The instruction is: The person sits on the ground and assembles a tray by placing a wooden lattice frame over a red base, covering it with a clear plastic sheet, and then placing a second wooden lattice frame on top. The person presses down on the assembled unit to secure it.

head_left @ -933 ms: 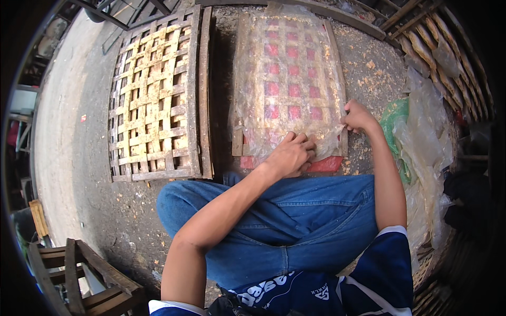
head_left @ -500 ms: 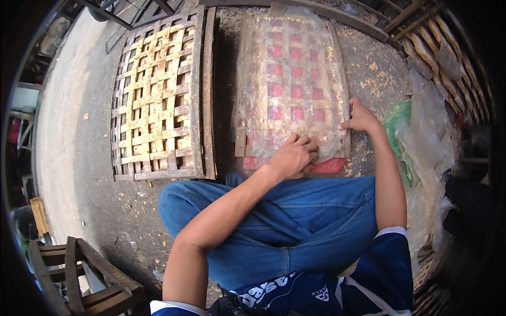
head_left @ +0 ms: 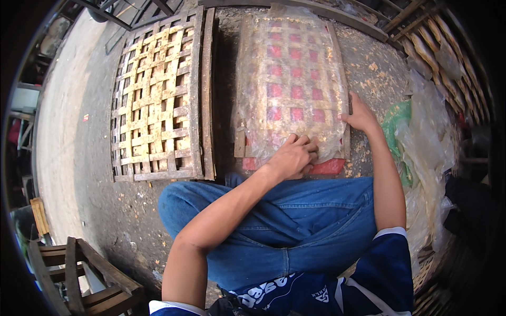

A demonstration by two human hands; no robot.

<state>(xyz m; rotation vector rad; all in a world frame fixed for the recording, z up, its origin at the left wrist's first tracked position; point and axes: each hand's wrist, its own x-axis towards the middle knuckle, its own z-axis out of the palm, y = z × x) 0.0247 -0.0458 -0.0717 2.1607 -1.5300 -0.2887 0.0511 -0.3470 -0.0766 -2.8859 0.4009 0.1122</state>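
A woven bamboo rack (head_left: 240, 143) with a wooden frame lies flat before my knees. A clear, crumb-strewn plastic sheet (head_left: 290, 95) covers most of it, and red material (head_left: 328, 167) shows through the gaps and at the near end. My left hand (head_left: 295, 157) is curled on the sheet's near edge, its fingertips partly hidden. At the right side my right hand (head_left: 360, 115) grips the sheet's edge against the frame. Its thumb lies on top, and some fingers are out of sight.
To the left stands a stack of woven bamboo racks (head_left: 158, 100) with yellowish residue. Crumpled clear plastic (head_left: 429, 131) and a green plastic bag (head_left: 392, 131) lie at the right. A slatted wooden stool (head_left: 79, 279) is at lower left. Crumbs dot the floor.
My right hand has slid a little way up along the rack's right edge, away from me. The left hand stays in nearly the same place.
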